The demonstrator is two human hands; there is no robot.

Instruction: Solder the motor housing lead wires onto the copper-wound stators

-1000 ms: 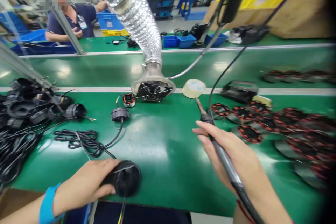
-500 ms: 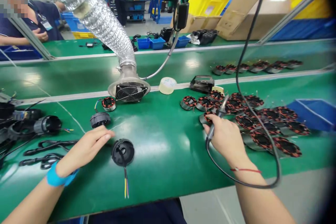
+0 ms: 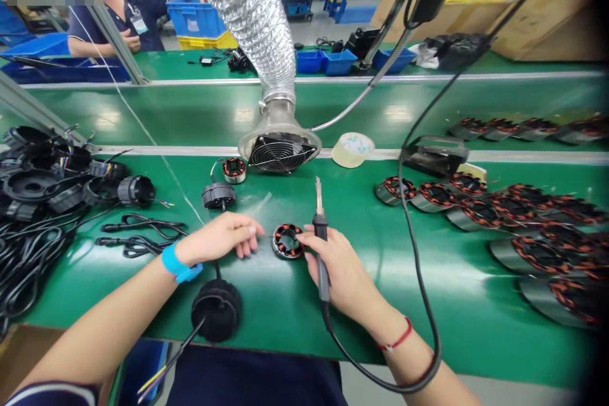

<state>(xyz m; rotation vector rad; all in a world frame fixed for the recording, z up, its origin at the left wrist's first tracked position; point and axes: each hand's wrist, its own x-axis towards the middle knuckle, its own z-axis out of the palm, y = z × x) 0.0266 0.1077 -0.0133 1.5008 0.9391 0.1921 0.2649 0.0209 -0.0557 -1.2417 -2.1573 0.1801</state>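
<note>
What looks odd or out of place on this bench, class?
The wires from the black cap stick out past the front edge of the bench, where they might snag. Nothing looks spilled or damaged.

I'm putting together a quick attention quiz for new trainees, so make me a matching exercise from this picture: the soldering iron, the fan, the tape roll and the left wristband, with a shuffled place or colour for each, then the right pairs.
Column one
1. Soldering iron
2. Fan
3. Tape roll
4. Left wristband

Column two
A. Pale yellow
B. At the lower end of the silver duct
C. Bright blue
D. Held in the right hand

Right pairs: 1-D, 2-B, 3-A, 4-C
</note>
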